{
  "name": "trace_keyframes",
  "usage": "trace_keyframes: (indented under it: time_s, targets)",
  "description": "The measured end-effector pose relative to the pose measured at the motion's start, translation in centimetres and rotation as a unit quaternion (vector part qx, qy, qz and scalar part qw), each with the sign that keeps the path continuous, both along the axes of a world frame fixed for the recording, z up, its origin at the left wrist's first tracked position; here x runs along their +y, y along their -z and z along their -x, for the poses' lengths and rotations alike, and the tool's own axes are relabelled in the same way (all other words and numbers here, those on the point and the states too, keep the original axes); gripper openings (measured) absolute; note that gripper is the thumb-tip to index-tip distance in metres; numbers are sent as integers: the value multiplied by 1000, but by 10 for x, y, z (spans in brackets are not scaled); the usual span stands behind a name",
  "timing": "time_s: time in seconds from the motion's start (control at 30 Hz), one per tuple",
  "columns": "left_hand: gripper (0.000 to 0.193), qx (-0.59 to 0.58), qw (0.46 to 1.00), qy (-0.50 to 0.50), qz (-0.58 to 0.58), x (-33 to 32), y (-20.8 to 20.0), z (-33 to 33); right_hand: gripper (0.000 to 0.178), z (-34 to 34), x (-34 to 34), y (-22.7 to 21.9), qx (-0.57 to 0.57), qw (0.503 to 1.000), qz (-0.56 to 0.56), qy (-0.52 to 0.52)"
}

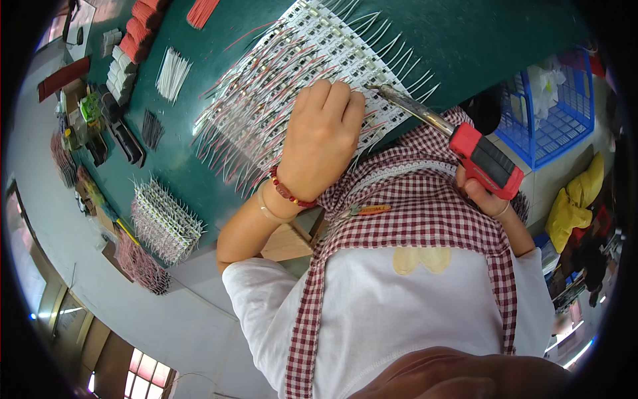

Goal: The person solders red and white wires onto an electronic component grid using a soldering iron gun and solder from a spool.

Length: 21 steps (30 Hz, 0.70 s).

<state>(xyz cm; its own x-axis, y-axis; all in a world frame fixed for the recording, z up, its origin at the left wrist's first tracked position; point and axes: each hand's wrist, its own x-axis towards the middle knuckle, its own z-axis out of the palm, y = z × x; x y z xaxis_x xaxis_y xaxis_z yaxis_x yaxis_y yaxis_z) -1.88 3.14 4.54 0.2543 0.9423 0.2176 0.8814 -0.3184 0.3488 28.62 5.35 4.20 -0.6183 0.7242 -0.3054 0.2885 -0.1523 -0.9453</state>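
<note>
My right hand (484,195) grips a soldering iron (488,159) with a red and black handle. Its long metal barrel points up and left, and the dark tip reaches the edge of a white circuit board panel (332,40). That panel carries rows of small parts, with many red and white wires sticking out along its sides. Over its lower right part lies my left hand (323,130), fingers curled together and pointing down at the board. Whatever its fingertips pinch is hidden beneath the hand. A red bead bracelet (292,193) circles the left wrist.
On the green table (219,46) lie bundles of white wires (174,74), black wires (153,129) and red wires (201,12). A stack of wired boards (166,223) sits at the near left edge. Tools (119,126) lie farther left. A blue plastic basket (531,126) stands at the right.
</note>
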Motion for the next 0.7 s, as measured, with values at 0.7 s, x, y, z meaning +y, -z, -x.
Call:
trace_keyframes:
  time_s: [0.7]
  targets:
    - [19,39,999,2,36,0,-6,-2,16,-7,-5,6,34,997,45,48]
